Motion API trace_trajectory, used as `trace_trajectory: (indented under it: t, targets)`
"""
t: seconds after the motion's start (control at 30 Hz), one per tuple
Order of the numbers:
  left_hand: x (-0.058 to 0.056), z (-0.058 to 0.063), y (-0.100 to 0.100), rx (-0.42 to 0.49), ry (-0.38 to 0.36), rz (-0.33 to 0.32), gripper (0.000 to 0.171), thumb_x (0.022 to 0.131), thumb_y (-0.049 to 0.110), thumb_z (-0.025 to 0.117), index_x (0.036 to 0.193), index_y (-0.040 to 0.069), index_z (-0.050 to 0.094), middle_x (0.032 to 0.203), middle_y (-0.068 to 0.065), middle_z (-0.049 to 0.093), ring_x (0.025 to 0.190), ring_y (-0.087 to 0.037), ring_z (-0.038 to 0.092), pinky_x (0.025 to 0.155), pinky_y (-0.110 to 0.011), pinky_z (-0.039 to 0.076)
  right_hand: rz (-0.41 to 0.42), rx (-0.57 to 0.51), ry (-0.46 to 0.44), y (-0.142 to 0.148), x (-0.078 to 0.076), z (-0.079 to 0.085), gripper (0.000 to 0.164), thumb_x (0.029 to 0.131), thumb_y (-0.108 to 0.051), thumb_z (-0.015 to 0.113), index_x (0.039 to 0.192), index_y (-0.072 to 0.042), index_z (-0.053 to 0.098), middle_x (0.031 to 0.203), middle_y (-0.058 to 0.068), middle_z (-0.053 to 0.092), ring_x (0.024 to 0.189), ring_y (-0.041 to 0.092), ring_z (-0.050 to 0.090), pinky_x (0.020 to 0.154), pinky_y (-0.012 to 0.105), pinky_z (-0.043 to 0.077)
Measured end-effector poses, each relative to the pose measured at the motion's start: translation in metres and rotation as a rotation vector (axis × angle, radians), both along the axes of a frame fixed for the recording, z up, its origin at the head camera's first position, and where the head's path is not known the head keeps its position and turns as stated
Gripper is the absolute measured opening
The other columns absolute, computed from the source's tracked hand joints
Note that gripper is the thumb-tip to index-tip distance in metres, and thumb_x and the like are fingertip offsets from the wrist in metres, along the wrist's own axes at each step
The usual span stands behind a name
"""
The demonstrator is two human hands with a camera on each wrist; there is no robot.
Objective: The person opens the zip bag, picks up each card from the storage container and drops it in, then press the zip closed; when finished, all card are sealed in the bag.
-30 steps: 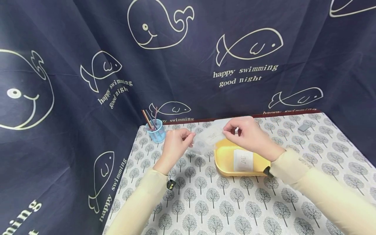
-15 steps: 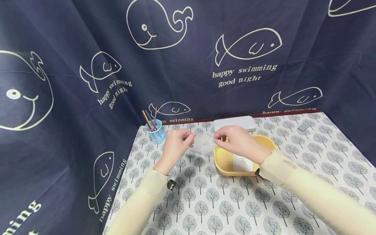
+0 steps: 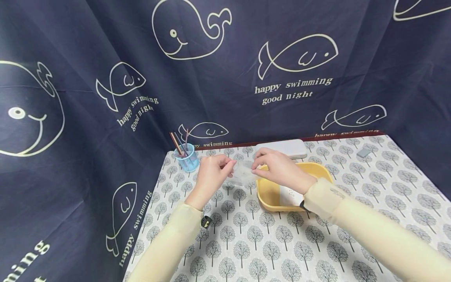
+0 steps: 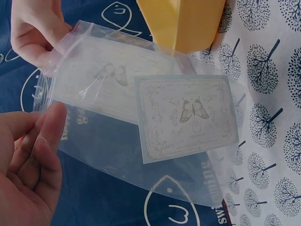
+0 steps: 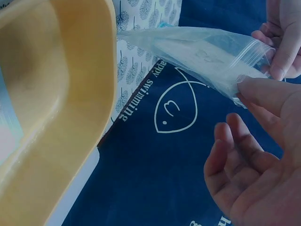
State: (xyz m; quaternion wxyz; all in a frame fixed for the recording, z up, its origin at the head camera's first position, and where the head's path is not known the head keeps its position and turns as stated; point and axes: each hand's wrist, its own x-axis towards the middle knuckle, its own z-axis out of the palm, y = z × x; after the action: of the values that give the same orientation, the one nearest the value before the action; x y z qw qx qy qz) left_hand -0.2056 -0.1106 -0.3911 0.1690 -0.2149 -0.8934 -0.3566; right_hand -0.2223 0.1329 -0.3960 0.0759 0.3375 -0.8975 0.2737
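A clear zip bag (image 3: 243, 175) hangs between my hands, its zip edge towards the hands in the left wrist view. Inside show a butterfly-printed card (image 4: 195, 117) and, partly behind it, a second pale card (image 4: 89, 80) with a similar print. My left hand (image 3: 212, 175) pinches one side of the bag's mouth between thumb and fingers. Opposite it, my right hand (image 3: 280, 169) pinches the zip edge, its remaining fingers loosely curled below. Beneath the right forearm stands a yellow basin (image 3: 318, 169), with more white printed card (image 3: 289, 196) lying in it.
Behind the basin lies a white flat case (image 3: 287, 147). A blue mesh cup (image 3: 188, 161) with several pencils stands at the back left. The small grey block (image 3: 363, 152) sits at the back right. A dark printed curtain (image 3: 211, 94) hangs along the table's back and left sides.
My right hand has moved left and slightly down, closer to my left hand, uncovering the white case. The left hand has stayed nearly still on the bag.
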Motion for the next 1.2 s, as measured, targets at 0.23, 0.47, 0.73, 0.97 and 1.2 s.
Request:
trace_trajectory:
  t: [0.23,0.47,0.73,0.97,1.2]
  targets:
    - [-0.001,0.000,0.001,0.001,0.008,-0.008,0.016,0.099,0.016,0.073,0.088,0.007,0.080,0.069,0.005,0.073,0.058,0.001,0.064,0.051,-0.020,0.052,0.075,0.053,0.026,-0.008,-0.006,0.001,0.006,0.089,-0.015,0.084,0.094,-0.015,0.082,0.114,0.003,0.070,0.105,0.021,0.068,0.095,0.043,0.055]
    - [0.001,0.000,0.003,0.003,0.009,-0.007,0.015,0.099,0.016,0.073,0.089,0.007,0.079,0.070,0.004,0.073,0.057,0.001,0.064,0.048,-0.020,0.051,0.116,0.119,0.043,-0.018,-0.011,0.001,0.005,0.090,-0.013,0.083,0.095,-0.014,0.082,0.112,0.006,0.071,0.103,0.024,0.069,0.093,0.043,0.057]
    - [0.002,0.001,0.005,-0.002,0.017,-0.005,0.015,0.099,0.016,0.074,0.086,0.009,0.079,0.068,0.006,0.072,0.056,0.002,0.064,0.049,-0.021,0.050,0.144,0.219,0.150,-0.029,-0.013,-0.002,0.006,0.087,-0.011,0.085,0.090,-0.016,0.082,0.096,0.000,0.070,0.087,0.019,0.068,0.079,0.037,0.059]
    - [0.003,0.003,0.007,0.001,0.019,-0.009,0.018,0.099,0.015,0.073,0.082,0.011,0.078,0.068,0.007,0.072,0.056,0.002,0.063,0.048,-0.021,0.048,0.131,0.291,0.217,-0.038,-0.013,-0.003,0.008,0.085,-0.015,0.087,0.083,-0.019,0.081,0.083,-0.005,0.062,0.075,0.014,0.061,0.068,0.033,0.057]
    - [0.002,0.003,0.008,-0.007,0.027,-0.024,0.018,0.099,0.015,0.073,0.084,0.007,0.078,0.067,0.005,0.072,0.055,0.000,0.061,0.048,-0.021,0.049,0.111,0.302,0.263,-0.041,-0.013,-0.005,0.011,0.082,-0.017,0.090,0.081,-0.022,0.081,0.081,-0.008,0.060,0.074,0.014,0.062,0.065,0.034,0.058]
